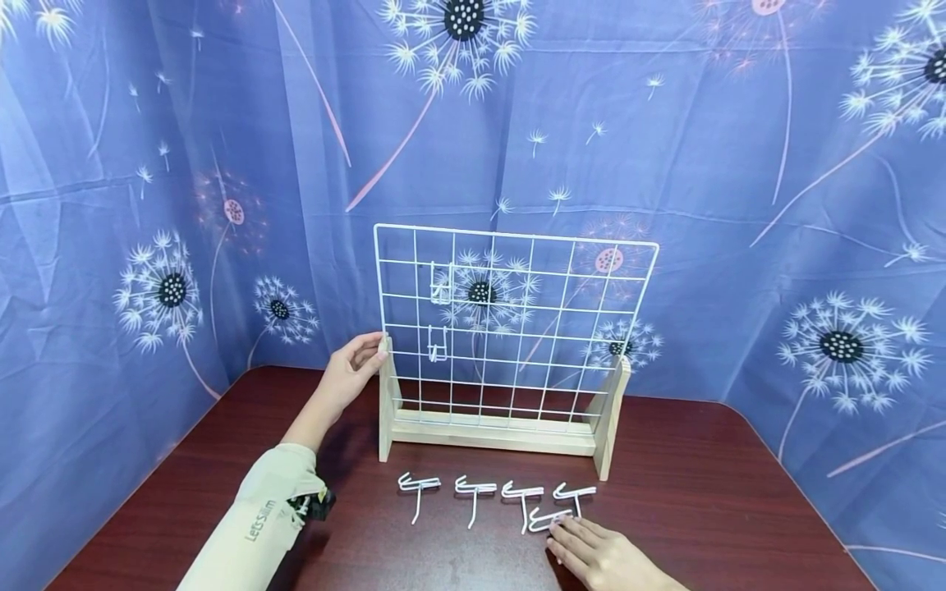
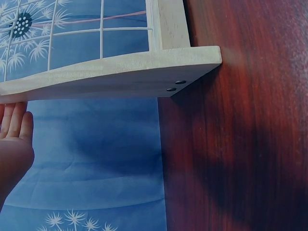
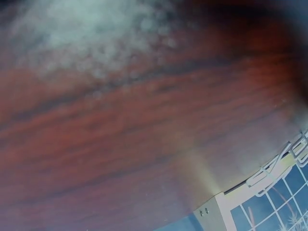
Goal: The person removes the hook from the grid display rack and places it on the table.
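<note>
My left hand (image 1: 351,371) grips the rack (image 1: 495,437) by its left side. Before the rack's right end, my right hand (image 1: 600,555), fingers together, touches a hook (image 1: 548,519); from here I can't tell whether it pinches.

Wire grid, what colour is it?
The wire grid is white; it shows best in the head view.

Curtained nook, dandelion-print cloth (image 1: 665,156), dark table (image 1: 702,476)
</note>
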The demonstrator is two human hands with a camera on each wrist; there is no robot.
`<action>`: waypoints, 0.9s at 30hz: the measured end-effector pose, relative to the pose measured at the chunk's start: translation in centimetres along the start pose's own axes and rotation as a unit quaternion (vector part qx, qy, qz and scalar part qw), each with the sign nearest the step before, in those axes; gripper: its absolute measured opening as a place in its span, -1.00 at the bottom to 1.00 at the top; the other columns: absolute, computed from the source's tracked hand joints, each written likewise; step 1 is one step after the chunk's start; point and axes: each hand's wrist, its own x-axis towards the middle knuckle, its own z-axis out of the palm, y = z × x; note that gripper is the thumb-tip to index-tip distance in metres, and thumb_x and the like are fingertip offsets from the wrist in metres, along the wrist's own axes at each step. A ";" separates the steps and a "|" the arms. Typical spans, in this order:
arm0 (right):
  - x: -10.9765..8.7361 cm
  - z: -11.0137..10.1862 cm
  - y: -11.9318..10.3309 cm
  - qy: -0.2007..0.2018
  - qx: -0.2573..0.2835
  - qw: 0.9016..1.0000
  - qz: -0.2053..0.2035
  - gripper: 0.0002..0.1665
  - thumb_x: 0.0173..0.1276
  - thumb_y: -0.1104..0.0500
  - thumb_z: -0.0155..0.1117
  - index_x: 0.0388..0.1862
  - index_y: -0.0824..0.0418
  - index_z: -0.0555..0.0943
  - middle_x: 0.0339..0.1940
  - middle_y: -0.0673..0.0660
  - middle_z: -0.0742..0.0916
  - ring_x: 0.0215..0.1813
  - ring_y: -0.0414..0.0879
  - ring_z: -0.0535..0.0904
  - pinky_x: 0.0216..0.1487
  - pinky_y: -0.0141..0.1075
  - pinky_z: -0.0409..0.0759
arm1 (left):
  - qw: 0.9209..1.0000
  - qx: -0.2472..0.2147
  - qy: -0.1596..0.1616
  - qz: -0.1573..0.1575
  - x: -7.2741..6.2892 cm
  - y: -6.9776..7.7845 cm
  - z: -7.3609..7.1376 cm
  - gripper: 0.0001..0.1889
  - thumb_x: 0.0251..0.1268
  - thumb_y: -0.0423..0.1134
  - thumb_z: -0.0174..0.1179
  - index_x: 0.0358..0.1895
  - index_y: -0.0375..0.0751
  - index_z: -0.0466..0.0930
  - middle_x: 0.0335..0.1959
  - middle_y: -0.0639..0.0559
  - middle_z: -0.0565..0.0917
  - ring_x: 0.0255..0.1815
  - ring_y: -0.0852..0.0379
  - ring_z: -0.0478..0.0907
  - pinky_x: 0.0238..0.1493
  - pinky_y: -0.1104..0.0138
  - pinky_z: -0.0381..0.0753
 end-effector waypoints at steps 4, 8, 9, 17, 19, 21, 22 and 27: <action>0.0 -0.1 0.0 -0.002 -0.003 1.000 -0.004 -0.41 0.58 -0.08 -0.27 -0.25 0.17 0.69 -0.24 0.07 0.75 -0.16 -0.07 0.67 0.46 -0.25 0.03 | 1.000 0.000 -0.001 -0.005 0.0 -0.1 0.0 -0.53 0.41 -0.30 0.13 0.31 -0.39 0.35 0.19 -0.37 0.50 0.01 0.33 0.48 -0.01 0.56 0.50; -0.1 -0.1 0.0 0.000 -0.008 1.000 -0.011 -0.41 0.57 -0.11 -0.25 -0.24 0.16 0.68 -0.22 0.07 0.75 -0.15 -0.08 0.67 0.45 -0.26 0.07 | 1.000 0.000 0.001 -0.004 0.0 -0.1 0.0 -0.53 0.41 -0.30 0.13 0.30 -0.41 0.35 0.19 -0.38 0.50 0.01 0.31 0.48 -0.01 0.56 0.50; -0.1 -0.1 -0.1 -0.002 -0.005 1.000 -0.009 -0.40 0.58 -0.12 -0.26 -0.24 0.16 0.69 -0.21 0.07 0.75 -0.14 -0.08 0.67 0.46 -0.26 0.04 | 1.000 -0.001 0.001 -0.005 0.0 0.0 0.0 -0.53 0.40 -0.31 0.13 0.30 -0.41 0.35 0.19 -0.39 0.49 0.01 0.32 0.48 -0.01 0.56 0.50; -0.1 -0.2 -0.2 -0.011 -0.012 1.000 -0.016 -0.39 0.58 -0.14 -0.28 -0.23 0.16 0.68 -0.18 0.09 0.74 -0.13 -0.07 0.66 0.22 -0.32 0.47 | 1.000 -0.001 0.003 -0.002 0.1 -0.1 0.1 -0.54 0.40 -0.32 0.13 0.30 -0.43 0.35 0.19 -0.40 0.49 0.00 0.34 0.48 0.00 0.56 0.49; -0.1 -0.3 -0.2 -0.015 -0.010 1.000 -0.016 -0.38 0.59 -0.14 -0.29 -0.24 0.15 0.68 -0.18 0.09 0.74 -0.13 -0.07 0.66 0.03 -0.37 0.56 | 1.000 0.001 0.004 -0.001 0.0 -0.1 0.1 -0.54 0.40 -0.32 0.13 0.29 -0.43 0.35 0.18 -0.39 0.49 0.01 0.33 0.48 -0.01 0.57 0.49; -0.1 -0.4 -0.2 -0.019 -0.010 1.000 -0.015 -0.37 0.59 -0.14 -0.30 -0.24 0.15 0.68 -0.19 0.08 0.73 -0.13 -0.08 0.66 -0.09 -0.39 0.58 | 1.000 0.002 0.005 0.000 0.0 -0.1 0.1 -0.54 0.40 -0.32 0.13 0.29 -0.43 0.35 0.18 -0.40 0.50 0.01 0.32 0.47 -0.01 0.57 0.49; -0.1 -0.4 -0.2 -0.022 -0.010 1.000 -0.015 -0.36 0.59 -0.15 -0.31 -0.24 0.15 0.68 -0.19 0.08 0.73 -0.14 -0.08 0.66 -0.10 -0.40 0.58 | 1.000 0.002 0.005 0.001 0.0 -0.1 0.1 -0.54 0.40 -0.32 0.13 0.29 -0.43 0.35 0.18 -0.40 0.50 0.01 0.32 0.47 -0.01 0.57 0.49; -0.1 -0.6 -0.3 -0.032 -0.012 0.999 -0.013 -0.34 0.60 -0.15 -0.35 -0.24 0.14 0.68 -0.19 0.07 0.73 -0.13 -0.09 0.66 -0.10 -0.40 0.58 | 1.000 0.004 0.006 0.001 0.0 -0.1 0.1 -0.54 0.40 -0.32 0.14 0.29 -0.43 0.36 0.18 -0.39 0.50 0.02 0.31 0.47 -0.02 0.58 0.49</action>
